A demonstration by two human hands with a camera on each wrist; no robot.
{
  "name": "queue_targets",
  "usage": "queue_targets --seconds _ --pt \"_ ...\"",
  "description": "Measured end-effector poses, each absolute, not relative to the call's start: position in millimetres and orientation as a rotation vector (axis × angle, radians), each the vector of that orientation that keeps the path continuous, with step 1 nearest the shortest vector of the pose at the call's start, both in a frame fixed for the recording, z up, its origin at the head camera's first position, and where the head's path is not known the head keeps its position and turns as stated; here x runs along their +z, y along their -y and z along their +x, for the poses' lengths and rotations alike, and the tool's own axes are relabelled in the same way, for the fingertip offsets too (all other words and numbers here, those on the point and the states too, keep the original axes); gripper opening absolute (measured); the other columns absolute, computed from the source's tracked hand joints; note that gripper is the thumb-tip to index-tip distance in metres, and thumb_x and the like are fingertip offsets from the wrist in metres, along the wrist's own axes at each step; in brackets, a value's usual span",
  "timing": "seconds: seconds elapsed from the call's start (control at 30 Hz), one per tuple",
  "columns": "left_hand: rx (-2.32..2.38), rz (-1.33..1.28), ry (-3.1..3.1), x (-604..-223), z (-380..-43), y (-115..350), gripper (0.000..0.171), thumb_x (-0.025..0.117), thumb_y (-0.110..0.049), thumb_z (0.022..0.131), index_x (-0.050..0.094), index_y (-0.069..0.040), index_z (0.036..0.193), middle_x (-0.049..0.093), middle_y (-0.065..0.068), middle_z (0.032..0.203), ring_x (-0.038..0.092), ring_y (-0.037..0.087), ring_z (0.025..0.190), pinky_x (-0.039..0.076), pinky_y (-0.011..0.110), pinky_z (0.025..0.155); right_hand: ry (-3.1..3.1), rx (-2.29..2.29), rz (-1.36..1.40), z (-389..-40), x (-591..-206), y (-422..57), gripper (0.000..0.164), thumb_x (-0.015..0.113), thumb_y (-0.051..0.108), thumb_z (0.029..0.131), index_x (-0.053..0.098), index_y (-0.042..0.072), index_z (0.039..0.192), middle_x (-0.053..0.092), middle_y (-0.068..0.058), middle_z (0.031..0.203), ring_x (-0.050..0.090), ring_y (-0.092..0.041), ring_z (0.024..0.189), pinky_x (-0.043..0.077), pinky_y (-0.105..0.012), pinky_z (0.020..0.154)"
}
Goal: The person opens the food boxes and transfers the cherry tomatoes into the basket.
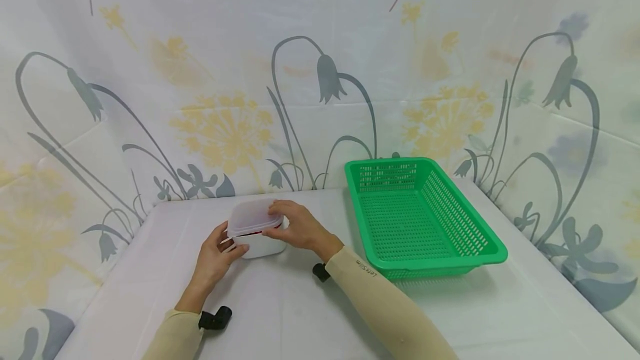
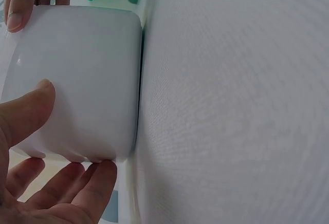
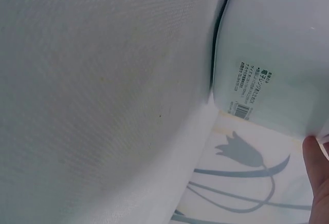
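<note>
A white plastic food container (image 1: 260,246) stands on the white-covered table, left of the middle. Its translucent lid (image 1: 252,216) lies over the top, with a gap and a thin red strip showing under the front edge. My left hand (image 1: 214,254) grips the container's left side, thumb (image 2: 31,108) on the front wall and fingers (image 2: 97,188) round the side. At the right edge, my right hand (image 1: 302,228) pinches the lid, fingertips on top and thumb lower near the rim. Whatever is inside the container is hidden.
A green perforated plastic basket (image 1: 370,249) stands to the right of the container, close to my right forearm. Behind the table hangs a flower-printed curtain (image 1: 225,71). A printed label with a barcode (image 3: 241,110) shows on the container's wall in the right wrist view.
</note>
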State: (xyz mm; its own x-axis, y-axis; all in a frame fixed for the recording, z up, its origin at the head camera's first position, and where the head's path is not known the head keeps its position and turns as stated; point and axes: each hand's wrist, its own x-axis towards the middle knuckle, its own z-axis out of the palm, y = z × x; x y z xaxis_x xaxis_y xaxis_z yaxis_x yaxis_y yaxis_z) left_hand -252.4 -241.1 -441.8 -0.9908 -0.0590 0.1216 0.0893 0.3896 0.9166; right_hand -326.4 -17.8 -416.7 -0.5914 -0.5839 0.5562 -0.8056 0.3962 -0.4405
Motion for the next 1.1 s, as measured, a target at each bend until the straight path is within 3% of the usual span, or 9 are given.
queue_targets --seconds 0.3,1.1 --pt "-1.651 -0.043 2.507 -440.4 -251.7 239.7 0.073 0.073 -0.010 0.085 0.034 -0.011 0.147 0.044 0.021 0.139 0.046 0.040 0.126 0.047 0.046 0.094 2.284 1.012 1.225 -325.6 -416.8 15.3 0.038 0.081 0.029 0.077 0.065 0.005 0.102 0.066 -0.006 0.112 0.054 -0.020 0.120 0.042 -0.028 0.100" --pt "-1.694 -0.028 2.509 -435.4 -249.2 236.8 0.075 0.072 -0.012 0.086 0.030 -0.008 0.148 0.043 0.024 0.140 0.045 0.040 0.127 0.049 0.042 0.093 2.383 1.125 1.164 -323.7 -425.7 13.3 0.047 0.077 0.033 0.081 0.062 0.006 0.116 0.058 -0.008 0.127 0.045 -0.020 0.129 0.041 -0.032 0.102"
